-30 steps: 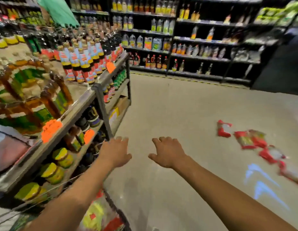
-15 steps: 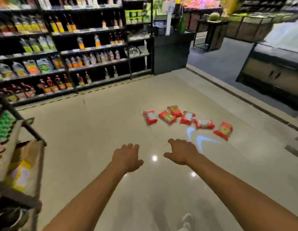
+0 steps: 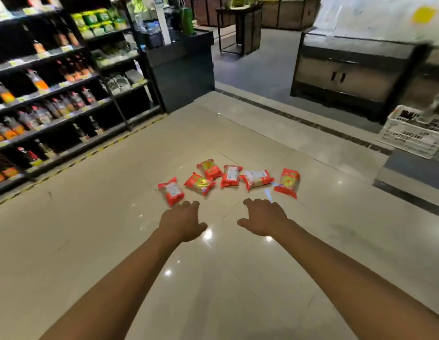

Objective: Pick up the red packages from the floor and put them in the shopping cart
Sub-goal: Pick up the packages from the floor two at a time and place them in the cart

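Several red packages lie in a loose row on the beige floor tiles, from the leftmost package (image 3: 171, 191) to the rightmost package (image 3: 287, 182), with another package (image 3: 230, 176) in the middle. My left hand (image 3: 181, 222) is stretched forward, palm down, fingers apart, holding nothing, just short of the leftmost package. My right hand (image 3: 263, 220) is held the same way, empty, below the right half of the row. No shopping cart is in view.
Dark shelves (image 3: 54, 99) of bottles run along the left. A dark counter (image 3: 184, 67) stands behind them. A white plastic crate (image 3: 414, 133) sits at the right, by a dark cabinet (image 3: 348, 77). A dark strip (image 3: 299, 121) crosses the floor beyond the packages.
The view has swung right, away from the bottle shelf and cart, and moved closer to the packages. Both hands stay outstretched and empty, now nearer the row.
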Demonstrator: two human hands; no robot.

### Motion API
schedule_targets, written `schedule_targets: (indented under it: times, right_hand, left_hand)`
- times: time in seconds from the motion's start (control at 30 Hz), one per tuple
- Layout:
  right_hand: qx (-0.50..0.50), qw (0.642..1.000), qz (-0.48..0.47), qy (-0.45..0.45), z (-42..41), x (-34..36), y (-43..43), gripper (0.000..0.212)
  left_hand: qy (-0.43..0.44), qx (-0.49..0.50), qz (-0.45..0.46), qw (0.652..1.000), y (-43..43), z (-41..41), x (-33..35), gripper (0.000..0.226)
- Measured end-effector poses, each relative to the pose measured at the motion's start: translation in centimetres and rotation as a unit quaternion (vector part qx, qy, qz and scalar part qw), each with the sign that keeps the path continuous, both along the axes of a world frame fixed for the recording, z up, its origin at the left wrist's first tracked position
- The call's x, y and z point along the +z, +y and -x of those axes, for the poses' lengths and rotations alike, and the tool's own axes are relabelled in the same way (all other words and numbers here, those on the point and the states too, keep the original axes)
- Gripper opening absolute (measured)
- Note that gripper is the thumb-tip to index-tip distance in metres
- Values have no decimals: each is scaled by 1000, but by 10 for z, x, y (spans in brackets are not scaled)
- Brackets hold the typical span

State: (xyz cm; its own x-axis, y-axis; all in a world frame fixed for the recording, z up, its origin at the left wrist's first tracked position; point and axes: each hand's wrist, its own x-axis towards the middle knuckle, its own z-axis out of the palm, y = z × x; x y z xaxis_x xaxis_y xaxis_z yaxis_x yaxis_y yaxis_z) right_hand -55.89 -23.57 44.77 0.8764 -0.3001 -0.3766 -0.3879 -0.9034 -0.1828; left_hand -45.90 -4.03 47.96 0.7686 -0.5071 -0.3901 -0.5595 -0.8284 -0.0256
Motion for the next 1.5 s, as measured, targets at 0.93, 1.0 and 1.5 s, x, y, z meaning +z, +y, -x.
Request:
schedule_targets:
  times: [0.93,1.0,1.5]
  right_hand:
    - [0,984,-7,177,-505,-233,-467,63]
    - [20,980,-13,195,-548,-289,-500,64]
    - [160,951,3,265,-775,-736,-642,63]
  left_hand:
    - [130,10,-29,991,-460,-543,-277,71]
    - [140,34,-52,988,-486,-577,-326,71]
    - [215,248,-45,944,-600,-762,-775,82]
